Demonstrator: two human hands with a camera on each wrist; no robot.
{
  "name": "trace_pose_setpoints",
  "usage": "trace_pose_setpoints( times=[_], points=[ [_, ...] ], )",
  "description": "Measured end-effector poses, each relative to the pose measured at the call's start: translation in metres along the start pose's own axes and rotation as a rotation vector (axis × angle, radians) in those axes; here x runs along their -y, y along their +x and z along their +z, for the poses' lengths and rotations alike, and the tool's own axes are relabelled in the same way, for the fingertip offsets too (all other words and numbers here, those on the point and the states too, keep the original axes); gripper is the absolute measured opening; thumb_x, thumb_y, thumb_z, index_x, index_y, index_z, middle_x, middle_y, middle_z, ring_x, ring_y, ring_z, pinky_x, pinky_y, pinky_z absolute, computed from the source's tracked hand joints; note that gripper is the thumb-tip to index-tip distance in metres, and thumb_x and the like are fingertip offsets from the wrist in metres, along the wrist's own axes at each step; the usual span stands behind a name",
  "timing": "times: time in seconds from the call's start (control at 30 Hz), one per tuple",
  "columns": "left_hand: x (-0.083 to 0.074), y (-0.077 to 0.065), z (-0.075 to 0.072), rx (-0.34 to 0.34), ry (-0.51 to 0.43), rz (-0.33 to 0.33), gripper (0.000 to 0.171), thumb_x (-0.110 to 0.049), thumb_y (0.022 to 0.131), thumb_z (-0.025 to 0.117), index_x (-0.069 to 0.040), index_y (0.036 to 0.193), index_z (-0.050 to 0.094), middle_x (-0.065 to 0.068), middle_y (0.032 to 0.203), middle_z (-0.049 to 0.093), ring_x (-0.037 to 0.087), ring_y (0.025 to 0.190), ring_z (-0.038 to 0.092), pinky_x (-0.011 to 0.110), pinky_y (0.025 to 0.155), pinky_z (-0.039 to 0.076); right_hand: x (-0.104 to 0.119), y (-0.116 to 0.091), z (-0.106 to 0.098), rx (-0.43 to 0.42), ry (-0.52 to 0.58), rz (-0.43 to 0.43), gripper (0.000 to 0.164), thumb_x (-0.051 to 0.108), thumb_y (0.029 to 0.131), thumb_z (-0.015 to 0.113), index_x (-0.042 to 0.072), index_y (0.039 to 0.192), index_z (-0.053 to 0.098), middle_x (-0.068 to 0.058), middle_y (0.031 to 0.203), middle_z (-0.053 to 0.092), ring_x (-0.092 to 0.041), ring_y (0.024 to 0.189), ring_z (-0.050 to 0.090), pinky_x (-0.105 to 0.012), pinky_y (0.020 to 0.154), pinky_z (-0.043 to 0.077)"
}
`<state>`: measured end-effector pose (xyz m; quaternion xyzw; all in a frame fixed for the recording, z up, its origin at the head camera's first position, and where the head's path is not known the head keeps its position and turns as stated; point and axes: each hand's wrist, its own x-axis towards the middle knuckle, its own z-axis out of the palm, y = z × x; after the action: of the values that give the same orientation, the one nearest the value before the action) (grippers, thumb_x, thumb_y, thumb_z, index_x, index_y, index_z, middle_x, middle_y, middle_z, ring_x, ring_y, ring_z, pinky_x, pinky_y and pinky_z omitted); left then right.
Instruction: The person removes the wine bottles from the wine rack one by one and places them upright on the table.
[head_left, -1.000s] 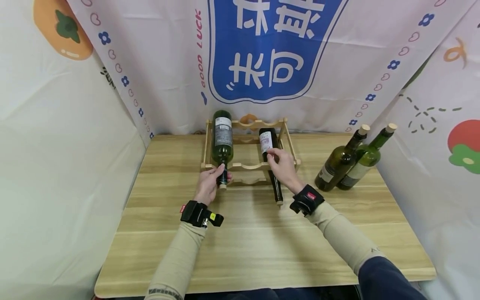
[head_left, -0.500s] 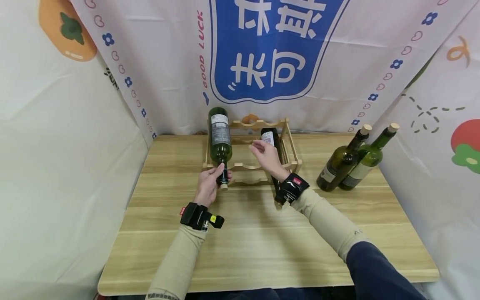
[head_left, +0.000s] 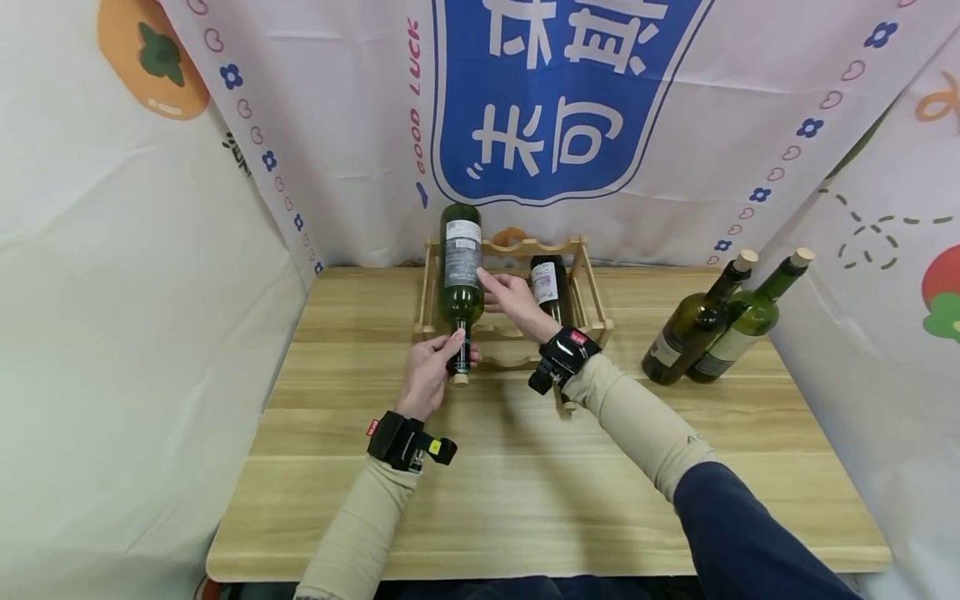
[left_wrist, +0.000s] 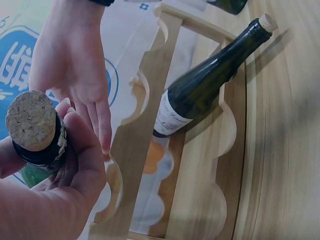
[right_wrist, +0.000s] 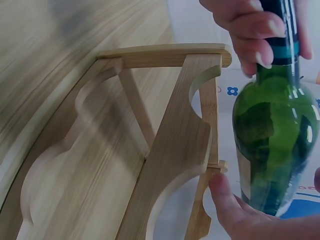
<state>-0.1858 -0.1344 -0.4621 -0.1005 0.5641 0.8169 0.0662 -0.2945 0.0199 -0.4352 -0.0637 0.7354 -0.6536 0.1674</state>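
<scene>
My left hand grips the neck of a green wine bottle, its corked end toward me. The bottle lies over the left part of a wooden wine rack; in the right wrist view its body appears raised off the rack's scalloped bar. My right hand reaches in from the right with fairly straight fingers at the side of the bottle's body. Part of that contact is hidden behind the glass. A dark wine bottle with a white label rests in the rack's lower level on the right, neck pointing toward me.
Two more corked wine bottles, one brownish and one green, stand close together on the right of the wooden table. A printed white cloth hangs right behind the rack.
My right hand has left the dark bottle and moved left to the green bottle's body. The left hand keeps its grip on the neck, and the bottle's far end has shifted slightly.
</scene>
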Motion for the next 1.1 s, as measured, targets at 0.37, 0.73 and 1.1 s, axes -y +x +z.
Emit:
trace_pose_setpoints(
  times=[0.37,0.73,1.1],
  points=[
    [0.005,-0.006,0.014,0.055,0.045,0.013,0.038,-0.018,0.096,0.059,0.013,0.118,0.059,0.007,0.080,0.071,0.014,0.070,0.070,0.026,0.068,0.058,0.000,0.000,-0.005,0.020,0.208,0.062,0.057,0.040,0.099,0.050,-0.006,0.133,0.049,-0.013,0.114,0.063,-0.009,0.085,0.066,-0.030,0.088,0.054],
    [0.007,-0.008,0.024,0.071,0.097,0.007,0.036,-0.020,0.095,0.061,0.011,0.113,0.063,0.021,0.090,0.071,0.016,0.069,0.071,0.027,0.068,0.059,-0.008,-0.005,-0.018,0.004,0.176,0.055,0.057,0.041,0.099,0.051,-0.005,0.133,0.049,-0.017,0.119,0.062,-0.010,0.087,0.066,-0.031,0.090,0.054],
    [0.007,-0.009,0.037,0.114,0.113,-0.021,0.037,-0.023,0.096,0.060,0.007,0.116,0.062,0.021,0.094,0.072,0.015,0.072,0.071,0.027,0.068,0.059,-0.006,-0.014,-0.031,-0.007,0.175,0.017,0.057,0.039,0.099,0.051,-0.009,0.130,0.049,-0.011,0.108,0.062,-0.011,0.084,0.066,-0.029,0.083,0.054]
  ],
)
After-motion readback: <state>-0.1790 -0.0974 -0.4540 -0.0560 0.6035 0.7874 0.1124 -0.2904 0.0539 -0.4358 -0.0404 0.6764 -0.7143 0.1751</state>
